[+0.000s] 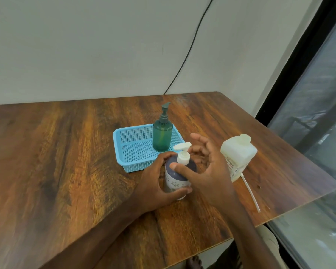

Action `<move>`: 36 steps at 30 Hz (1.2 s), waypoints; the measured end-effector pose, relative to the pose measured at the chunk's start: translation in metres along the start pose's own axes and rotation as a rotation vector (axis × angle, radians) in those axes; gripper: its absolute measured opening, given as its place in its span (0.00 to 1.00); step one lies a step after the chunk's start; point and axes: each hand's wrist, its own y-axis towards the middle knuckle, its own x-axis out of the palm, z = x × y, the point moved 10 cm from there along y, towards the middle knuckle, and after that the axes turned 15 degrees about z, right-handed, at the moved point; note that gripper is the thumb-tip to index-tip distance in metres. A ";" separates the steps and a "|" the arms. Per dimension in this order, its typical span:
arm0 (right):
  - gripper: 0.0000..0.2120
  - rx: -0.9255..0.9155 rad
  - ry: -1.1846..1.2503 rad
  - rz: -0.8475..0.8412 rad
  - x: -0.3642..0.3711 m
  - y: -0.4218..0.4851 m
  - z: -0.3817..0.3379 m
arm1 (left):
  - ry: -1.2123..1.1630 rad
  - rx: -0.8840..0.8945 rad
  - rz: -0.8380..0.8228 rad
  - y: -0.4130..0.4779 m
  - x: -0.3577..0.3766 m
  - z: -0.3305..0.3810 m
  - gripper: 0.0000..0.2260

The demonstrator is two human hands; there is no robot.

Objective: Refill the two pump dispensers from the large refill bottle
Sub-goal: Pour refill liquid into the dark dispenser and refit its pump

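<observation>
- The left hand (155, 183) wraps the body of the white-and-purple patterned pump dispenser (177, 176), fingers pressed round it, pinning it upright on the wood-grain table (66, 162).
- The right hand (206, 167) hangs just above that grip, fingers spread, thumb tip touching the white pump collar (183, 157); it clasps nothing.
- Beyond the grip, the dark green translucent pump dispenser (162, 133) stands capped inside the light blue perforated plastic basket (128, 150).
- Right of the grip, the large cloudy-white refill bottle (238, 156) stands with a lid on; a white dip tube (250, 193) lies beside it.
- Both pumps sit on their dispensers; whether this one is going on or coming off I cannot tell, nor either fill level.
- Count: two dispensers, one refill bottle, one basket, one loose tube.
</observation>
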 end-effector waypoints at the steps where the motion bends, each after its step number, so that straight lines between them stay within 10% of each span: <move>1: 0.38 0.010 0.007 -0.040 0.003 0.000 0.001 | -0.002 -0.003 -0.004 0.000 0.000 -0.001 0.38; 36: 0.26 0.013 0.118 -0.028 -0.002 0.006 0.000 | 0.007 0.050 -0.010 0.000 0.003 0.002 0.38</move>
